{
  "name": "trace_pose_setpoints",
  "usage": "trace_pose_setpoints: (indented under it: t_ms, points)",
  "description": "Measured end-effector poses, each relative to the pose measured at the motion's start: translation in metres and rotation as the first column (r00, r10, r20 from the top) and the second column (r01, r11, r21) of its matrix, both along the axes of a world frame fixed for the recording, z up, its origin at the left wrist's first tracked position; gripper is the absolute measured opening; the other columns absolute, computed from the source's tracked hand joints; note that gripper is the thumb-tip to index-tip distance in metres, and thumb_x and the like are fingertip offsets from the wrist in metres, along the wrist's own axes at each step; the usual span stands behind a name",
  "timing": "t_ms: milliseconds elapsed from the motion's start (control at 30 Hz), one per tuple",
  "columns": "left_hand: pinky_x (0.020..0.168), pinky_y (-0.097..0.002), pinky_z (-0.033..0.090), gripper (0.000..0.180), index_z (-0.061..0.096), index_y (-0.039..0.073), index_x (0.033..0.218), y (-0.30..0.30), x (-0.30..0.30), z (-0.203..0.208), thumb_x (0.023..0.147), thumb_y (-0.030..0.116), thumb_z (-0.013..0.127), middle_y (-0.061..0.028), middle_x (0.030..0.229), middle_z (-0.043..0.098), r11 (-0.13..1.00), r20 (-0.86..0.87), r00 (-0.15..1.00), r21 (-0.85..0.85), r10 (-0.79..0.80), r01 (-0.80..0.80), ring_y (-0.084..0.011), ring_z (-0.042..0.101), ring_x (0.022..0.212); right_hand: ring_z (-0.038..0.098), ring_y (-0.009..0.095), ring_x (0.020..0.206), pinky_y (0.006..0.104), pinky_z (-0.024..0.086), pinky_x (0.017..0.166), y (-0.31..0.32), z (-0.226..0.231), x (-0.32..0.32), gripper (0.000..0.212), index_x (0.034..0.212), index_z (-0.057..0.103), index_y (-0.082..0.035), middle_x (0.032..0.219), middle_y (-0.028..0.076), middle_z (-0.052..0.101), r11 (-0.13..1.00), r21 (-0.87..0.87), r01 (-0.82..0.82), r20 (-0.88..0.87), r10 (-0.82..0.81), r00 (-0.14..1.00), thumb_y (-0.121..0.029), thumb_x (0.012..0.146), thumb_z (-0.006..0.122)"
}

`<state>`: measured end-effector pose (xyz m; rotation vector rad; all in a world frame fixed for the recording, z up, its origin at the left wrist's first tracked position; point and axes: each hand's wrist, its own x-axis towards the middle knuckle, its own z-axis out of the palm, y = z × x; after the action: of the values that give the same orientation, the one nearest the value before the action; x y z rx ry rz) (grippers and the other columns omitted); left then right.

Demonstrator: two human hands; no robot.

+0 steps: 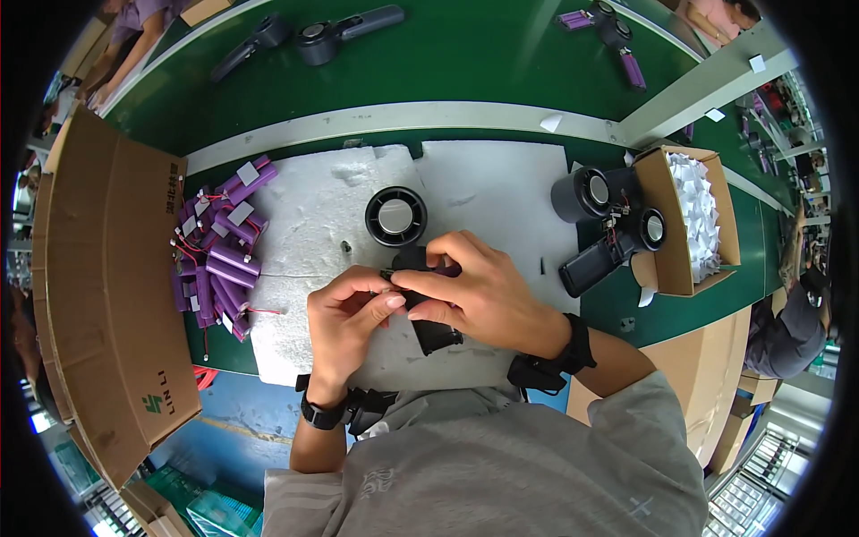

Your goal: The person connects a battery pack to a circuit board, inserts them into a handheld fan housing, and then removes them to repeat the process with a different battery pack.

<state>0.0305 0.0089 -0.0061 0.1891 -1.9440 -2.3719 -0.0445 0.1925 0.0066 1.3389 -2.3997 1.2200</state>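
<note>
A black device with a round head like a small handheld fan or blower (395, 216) lies on white foam sheets (304, 206) in front of me. Its black handle (437, 336) points toward me, partly covered by my hands. My left hand (349, 313) is closed in a pinch beside the handle; whatever sits between its fingertips is too small to make out. Over the handle, my right hand (479, 291) has its fingers bent around it, index finger and thumb reaching close to the left fingertips. Something dark purple shows under the right fingers.
Purple battery packs (234, 259) with thin wires are heaped at left, beside a tall cardboard box (116, 295). To the right are more black devices (583, 194) and a carton of folded white papers (693, 215). Beyond a pale rail (385, 118), a green belt (465, 72) carries similar devices. People work nearby.
</note>
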Motion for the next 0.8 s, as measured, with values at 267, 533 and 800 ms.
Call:
trace_pose_setpoints:
  t_ms: [267, 533, 800]
  points:
    - [0.058, -0.0211, 0.05, 0.012, 0.069, 0.0, 0.091, 0.0024, -0.0074, 0.0043, 0.081, -0.001, 0.075, -0.0046, 0.089, 0.068, 0.999, 0.052, 0.998, -0.032, -0.031, 0.033, -0.0091, 0.065, 0.075, 0.054, 0.016, 0.069, 0.0278, 0.045, 0.057, 0.0012, 0.0045, -0.0059, 0.01, 0.091, 0.074, -0.006, 0.088, 0.007, 0.054, 0.999, -0.053, -0.004, 0.258, 0.017, 0.966, -0.006, 0.08, 0.073]
    - [0.06, -0.021, 0.05, 0.017, 0.069, 0.0, 0.097, 0.0018, -0.0045, 0.0011, 0.082, -0.003, 0.074, -0.0041, 0.092, 0.068, 0.998, 0.035, 0.998, -0.035, -0.058, 0.059, -0.0086, 0.066, 0.078, 0.048, 0.015, 0.067, 0.0268, 0.038, 0.055, 0.0001, 0.0027, -0.0047, 0.008, 0.089, 0.072, -0.003, 0.086, 0.007, 0.049, 1.0, -0.01, 0.017, 0.306, -0.013, 0.952, -0.004, 0.081, 0.071]
    - [0.077, -0.0231, 0.055, 0.035, 0.062, -0.001, 0.118, -0.003, -0.0051, 0.0085, 0.084, -0.01, 0.068, -0.0052, 0.098, 0.069, 0.981, 0.052, 0.988, 0.139, -0.146, 0.138, -0.0106, 0.066, 0.09, 0.045, 0.014, 0.067, 0.0261, 0.036, 0.057, 0.0025, 0.0027, -0.0057, 0.008, 0.09, 0.072, -0.002, 0.089, 0.006, 0.048, 1.0, -0.022, 0.016, 0.364, -0.007, 0.931, -0.007, 0.083, 0.07]
